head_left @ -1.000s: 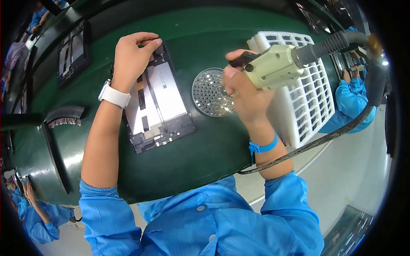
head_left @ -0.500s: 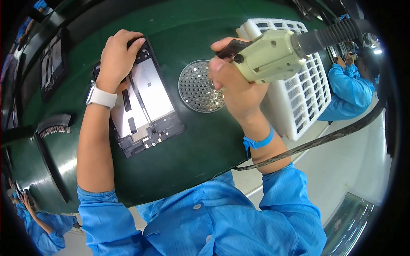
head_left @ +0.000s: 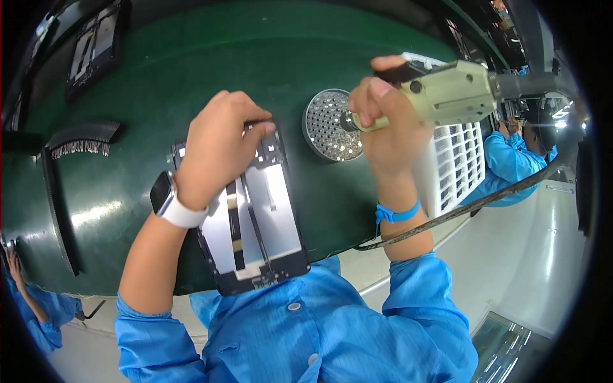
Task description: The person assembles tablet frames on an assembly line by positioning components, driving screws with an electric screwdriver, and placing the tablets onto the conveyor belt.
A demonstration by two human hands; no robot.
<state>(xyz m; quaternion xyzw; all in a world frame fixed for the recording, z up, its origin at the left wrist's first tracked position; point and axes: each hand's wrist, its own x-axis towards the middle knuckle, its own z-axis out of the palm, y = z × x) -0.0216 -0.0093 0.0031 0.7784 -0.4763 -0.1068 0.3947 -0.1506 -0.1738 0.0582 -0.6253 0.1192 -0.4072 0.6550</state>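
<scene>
My left hand point(head_left: 220, 137) is closed on the top edge of an opened tablet point(head_left: 279, 210), thumb over its corner. The tablet's silvery inside faces up, and its lower end reaches the bench's near edge. In my right hand point(head_left: 394, 137) is a pale green electric screwdriver point(head_left: 456, 96) with a black lever, held tilted. Its metal nose is over a round dish point(head_left: 319, 112) with a perforated plate and small shiny screws; whether the tip touches one cannot be made out. My fingers cover part of the tool's front.
A white foam grid tray point(head_left: 458, 156) stands right of my right wrist. A dark cable point(head_left: 472, 207) crosses my right forearm. Another opened tablet point(head_left: 96, 48) lies far left, near a black brush strip point(head_left: 83, 137). A co-worker's blue sleeve point(head_left: 511, 156) shows at right.
The tablet, with my left hand on it, has come nearer to me and right across the bench. The screwdriver's nose now shows over the dish. The whole view has shifted too.
</scene>
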